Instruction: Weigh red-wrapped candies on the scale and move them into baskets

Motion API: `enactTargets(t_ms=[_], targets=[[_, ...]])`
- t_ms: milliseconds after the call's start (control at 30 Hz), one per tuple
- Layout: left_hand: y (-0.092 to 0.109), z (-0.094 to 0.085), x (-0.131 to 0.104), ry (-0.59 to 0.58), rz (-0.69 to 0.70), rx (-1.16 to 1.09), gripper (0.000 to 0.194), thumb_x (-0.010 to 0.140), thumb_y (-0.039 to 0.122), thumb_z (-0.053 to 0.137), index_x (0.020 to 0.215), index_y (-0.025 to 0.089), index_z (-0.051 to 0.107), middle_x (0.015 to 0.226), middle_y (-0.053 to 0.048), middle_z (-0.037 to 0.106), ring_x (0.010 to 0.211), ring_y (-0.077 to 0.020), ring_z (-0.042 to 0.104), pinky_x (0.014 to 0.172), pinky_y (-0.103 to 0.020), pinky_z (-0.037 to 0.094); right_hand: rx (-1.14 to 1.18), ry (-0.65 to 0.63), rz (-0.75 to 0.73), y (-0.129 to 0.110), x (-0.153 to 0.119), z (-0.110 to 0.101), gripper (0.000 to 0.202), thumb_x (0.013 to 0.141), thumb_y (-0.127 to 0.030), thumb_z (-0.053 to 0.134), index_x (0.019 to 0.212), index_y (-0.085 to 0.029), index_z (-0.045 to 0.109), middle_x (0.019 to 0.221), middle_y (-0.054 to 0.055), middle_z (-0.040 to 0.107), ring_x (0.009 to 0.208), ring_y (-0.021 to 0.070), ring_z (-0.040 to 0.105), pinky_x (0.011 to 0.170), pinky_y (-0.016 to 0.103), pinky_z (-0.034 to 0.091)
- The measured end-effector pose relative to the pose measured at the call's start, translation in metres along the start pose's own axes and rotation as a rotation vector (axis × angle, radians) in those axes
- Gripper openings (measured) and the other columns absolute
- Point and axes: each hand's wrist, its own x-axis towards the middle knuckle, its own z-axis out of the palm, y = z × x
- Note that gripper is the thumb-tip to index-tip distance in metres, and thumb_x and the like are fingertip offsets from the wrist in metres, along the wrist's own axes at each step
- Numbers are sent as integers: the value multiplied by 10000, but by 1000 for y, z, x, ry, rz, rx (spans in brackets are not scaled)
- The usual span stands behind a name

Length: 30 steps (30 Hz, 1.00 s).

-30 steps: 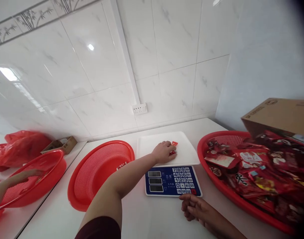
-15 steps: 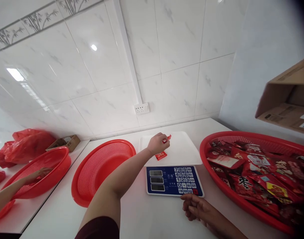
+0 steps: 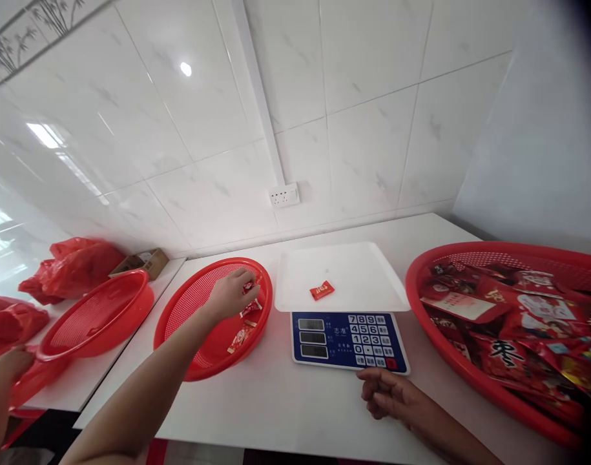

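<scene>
My left hand (image 3: 230, 296) is over the red perforated basket (image 3: 179, 323), its fingers bent but apart. Small red packets (image 3: 243, 336) lie below it, and one shows right at its fingertips. A white scale tray (image 3: 341, 265) carries one small red packet (image 3: 321, 290). In front of the tray is the blue keypad panel (image 3: 343, 349) of the scale. My right hand (image 3: 389, 395) rests at the panel's front edge, loosely curled with its index finger stretched out, holding nothing.
A large red basket (image 3: 469, 368) full of red packages stands at the right. On the left are another red basket (image 3: 145, 310), red plastic bags (image 3: 89, 265), a small cardboard box (image 3: 154, 263) and another person's hand (image 3: 9, 363). A socket (image 3: 284, 195) is on the tiled wall.
My left hand has moved left from the tray to the basket, where packets now lie. One packet stays on the tray. The other person's hand has left its basket. The view has shifted.
</scene>
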Motion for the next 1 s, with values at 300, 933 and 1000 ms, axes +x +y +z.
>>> enactTargets(t_ms=[300, 933, 1000], targets=[[52, 37, 32, -128, 176, 22, 363, 913, 439, 401, 1092, 198, 604, 1086, -86, 634, 1015, -248, 571, 885, -386, 439, 26, 51, 19, -5, -3, 4, 388, 743, -471, 659, 1047, -233, 616, 879, 41, 600, 776, 172, 575, 751, 357, 447], [42, -6, -32, -257, -83, 0, 411, 843, 344, 514, 1241, 242, 506, 1217, -105, 597, 1133, -303, 541, 838, -385, 467, -23, 49, 22, -1, -3, 0, 414, 747, -499, 638, 1059, -228, 611, 883, 48, 594, 792, 183, 575, 765, 373, 454], [42, -8, -65, -378, -137, -38, 548, 846, 389, 510, 1367, 288, 375, 1307, -102, 544, 1149, -306, 542, 840, -386, 470, -51, 40, 28, 0, -2, -1, 410, 760, -499, 622, 1070, -230, 610, 888, 50, 590, 798, 189, 577, 768, 374, 458]])
